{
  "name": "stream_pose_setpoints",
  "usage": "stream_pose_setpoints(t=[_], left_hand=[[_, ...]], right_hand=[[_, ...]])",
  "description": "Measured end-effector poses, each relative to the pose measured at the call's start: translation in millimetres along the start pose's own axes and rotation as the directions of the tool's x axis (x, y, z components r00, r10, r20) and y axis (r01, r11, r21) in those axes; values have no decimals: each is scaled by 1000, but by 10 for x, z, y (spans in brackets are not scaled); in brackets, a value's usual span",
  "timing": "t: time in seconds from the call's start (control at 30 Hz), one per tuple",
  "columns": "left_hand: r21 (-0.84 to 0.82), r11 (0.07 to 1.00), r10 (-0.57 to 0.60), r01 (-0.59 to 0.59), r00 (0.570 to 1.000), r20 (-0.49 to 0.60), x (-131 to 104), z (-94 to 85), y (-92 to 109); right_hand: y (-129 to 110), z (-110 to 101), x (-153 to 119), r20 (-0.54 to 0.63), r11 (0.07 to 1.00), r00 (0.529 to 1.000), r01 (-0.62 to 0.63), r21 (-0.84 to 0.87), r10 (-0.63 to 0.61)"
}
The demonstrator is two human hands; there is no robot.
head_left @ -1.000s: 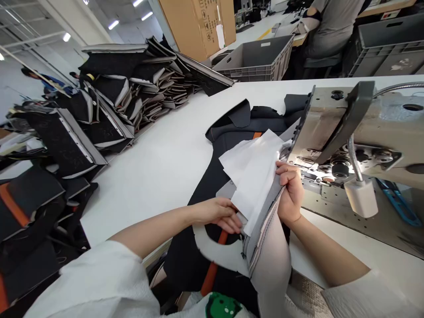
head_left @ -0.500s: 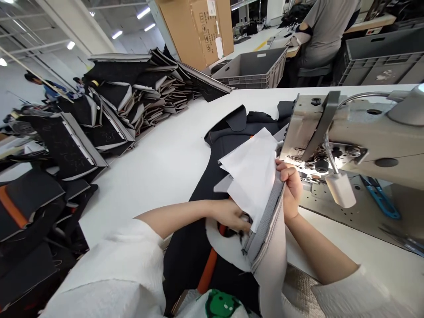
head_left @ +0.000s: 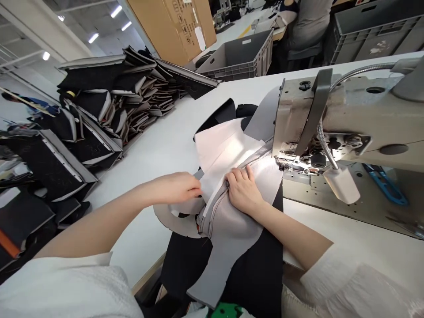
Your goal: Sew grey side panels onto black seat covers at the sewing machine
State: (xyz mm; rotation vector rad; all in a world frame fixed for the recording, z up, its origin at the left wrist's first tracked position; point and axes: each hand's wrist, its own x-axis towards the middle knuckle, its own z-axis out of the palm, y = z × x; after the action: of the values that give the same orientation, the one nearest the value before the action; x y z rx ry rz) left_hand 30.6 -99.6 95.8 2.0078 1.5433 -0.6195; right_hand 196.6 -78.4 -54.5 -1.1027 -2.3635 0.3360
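A sewn cover with pale grey backing (head_left: 228,260) lies over black fabric (head_left: 261,269) at the front of the sewing machine (head_left: 334,119). A stitched seam runs across it up towards the machine's needle area. My right hand (head_left: 243,190) rests on the cover, fingers curled over the seam. Left of it, my left hand (head_left: 185,185) has its fingers closed in a pinch at the cover's left side; the edge between them is mostly hidden. A white fabric flap (head_left: 218,143) spreads out beyond both hands.
Blue thread snips (head_left: 386,183) lie on the machine bed at right. Stacked black and grey panels (head_left: 109,97) line the table's left side. Behind the table stand grey crates (head_left: 238,55), a cardboard box (head_left: 175,28) and a seated person (head_left: 309,24).
The cover has swung left and flattened, with its white flap now laid out. My right hand has come away from the needle area onto the seam; my left hand has moved left and up.
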Motion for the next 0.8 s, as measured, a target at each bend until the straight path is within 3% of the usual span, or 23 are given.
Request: stream_pose_setpoints(t=[0.07, 0.13, 0.17, 0.23, 0.3, 0.37, 0.5, 0.63, 0.73, 0.8], left_hand=[[-165, 976, 136, -139, 990, -31, 93, -201, 193], [-234, 941, 222, -246, 967, -124, 353, -280, 289], [-171, 957, 195, -235, 955, -223, 533, -272, 278], [-62, 995, 49, -76, 934, -355, 908, -195, 153], [-136, 989, -115, 66, 912, -394, 1192, -93, -32], [-266, 957, -219, 117, 894, -392, 1326, -18, -191], [-352, 934, -199, 61, 907, -370, 1346, 50, -327], [-391, 920, -147, -7, 921, -360, 1379, 87, -348], [-500, 859, -70, -110, 943, -326, 1300, -21, -328], [-594, 781, -83, -194, 910, -406, 1131, -181, -260]], right_hand=[[20, 4, -15, 6, 1000, 1000, 28, -7, -28], [45, -25, -56, 23, 998, 998, 62, -7, -62], [55, -46, -83, 27, 997, 997, 77, -4, -77], [62, -85, -139, 14, 997, 996, 83, 3, -83], [52, -112, -181, -14, 998, 998, 66, 2, -66], [34, -121, -196, -32, 1000, 999, 23, -10, -23], [30, -126, -164, -5, 997, 997, -77, -11, 77], [96, -177, -148, 72, 999, 996, -46, 18, 45], [149, -228, -171, 95, 1000, 995, -6, 30, 3], [166, -245, -202, 100, 999, 994, 42, 34, -45]])
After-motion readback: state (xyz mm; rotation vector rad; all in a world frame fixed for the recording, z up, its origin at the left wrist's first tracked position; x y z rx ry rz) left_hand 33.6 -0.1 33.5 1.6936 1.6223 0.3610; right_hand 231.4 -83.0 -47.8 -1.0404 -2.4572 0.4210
